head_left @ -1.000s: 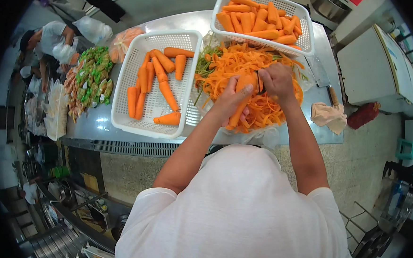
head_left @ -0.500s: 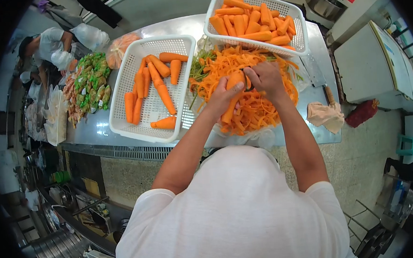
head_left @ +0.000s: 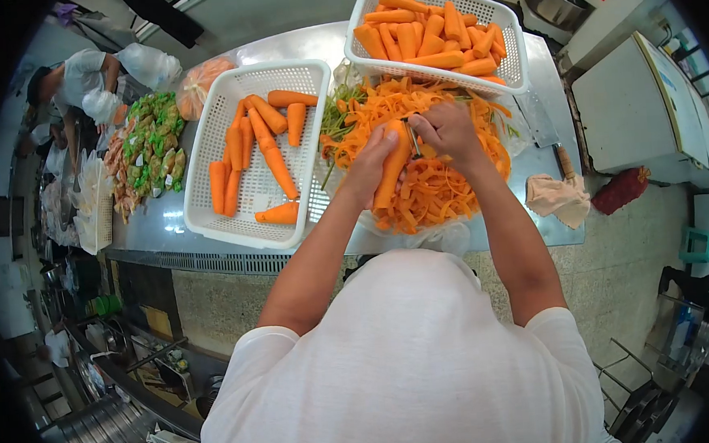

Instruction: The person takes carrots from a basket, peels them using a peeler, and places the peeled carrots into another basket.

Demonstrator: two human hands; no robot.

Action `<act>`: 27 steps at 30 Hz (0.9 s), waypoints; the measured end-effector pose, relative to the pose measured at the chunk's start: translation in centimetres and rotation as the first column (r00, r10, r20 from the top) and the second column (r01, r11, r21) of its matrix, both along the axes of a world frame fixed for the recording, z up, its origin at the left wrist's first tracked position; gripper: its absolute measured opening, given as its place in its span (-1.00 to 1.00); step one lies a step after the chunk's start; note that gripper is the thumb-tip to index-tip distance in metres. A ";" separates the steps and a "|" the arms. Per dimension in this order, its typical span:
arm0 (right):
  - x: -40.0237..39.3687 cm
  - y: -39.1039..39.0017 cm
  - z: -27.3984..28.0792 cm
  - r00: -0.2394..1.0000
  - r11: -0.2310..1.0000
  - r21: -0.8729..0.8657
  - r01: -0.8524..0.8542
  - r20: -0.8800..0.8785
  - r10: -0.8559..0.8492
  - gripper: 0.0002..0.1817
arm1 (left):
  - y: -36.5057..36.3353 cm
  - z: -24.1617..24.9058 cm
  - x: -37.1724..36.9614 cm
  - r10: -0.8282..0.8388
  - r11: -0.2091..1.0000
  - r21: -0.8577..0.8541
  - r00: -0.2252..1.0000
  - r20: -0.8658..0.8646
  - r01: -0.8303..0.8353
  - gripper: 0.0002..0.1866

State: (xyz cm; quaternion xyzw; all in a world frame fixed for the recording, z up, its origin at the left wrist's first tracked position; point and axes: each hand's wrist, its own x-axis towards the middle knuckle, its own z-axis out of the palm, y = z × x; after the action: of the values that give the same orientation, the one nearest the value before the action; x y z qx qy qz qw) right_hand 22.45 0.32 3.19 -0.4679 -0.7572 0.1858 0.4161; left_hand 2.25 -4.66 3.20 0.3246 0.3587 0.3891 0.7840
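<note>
My left hand is wrapped round a thick carrot, which tilts over a heap of carrot peelings. In my right hand is a dark-framed peeler, its blade end close beside the carrot; whether it touches cannot be made out. To the left stands a white perforated basket with several carrots lying loose in it. A second white basket, behind the peelings, is piled with more carrots.
A cleaver and a beige cloth lie at the right of the metal table. Green-wrapped bundles cover its left end. A person is at the far left. A white cabinet stands to the right.
My right hand and the peeler have shifted slightly left and up. The carrot in my left hand has turned more upright, and more of its length shows.
</note>
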 end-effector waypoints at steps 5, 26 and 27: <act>-0.3 -0.2 -0.3 0.972 0.980 0.142 0.136 0.170 -0.160 -0.44 | -0.2 -0.5 0.1 -0.044 0.999 0.013 0.985 -0.168 0.046 -0.48; 1.6 1.2 -3.4 0.906 0.969 0.047 0.241 0.348 -0.242 -0.43 | 0.4 -0.2 0.5 -0.017 0.999 0.049 0.996 -0.083 0.021 -0.56; 1.5 1.0 -2.8 0.908 0.970 0.048 0.239 0.344 -0.240 -0.43 | 0.4 -0.2 0.2 -0.032 0.999 0.014 0.999 -0.034 0.032 -0.56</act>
State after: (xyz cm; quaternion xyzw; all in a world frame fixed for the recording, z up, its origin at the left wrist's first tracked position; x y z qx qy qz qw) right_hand 23.98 1.35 0.41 -0.5816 -0.7560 0.0459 0.2968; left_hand 2.45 -4.23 3.05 0.3426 0.3636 0.3736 0.7815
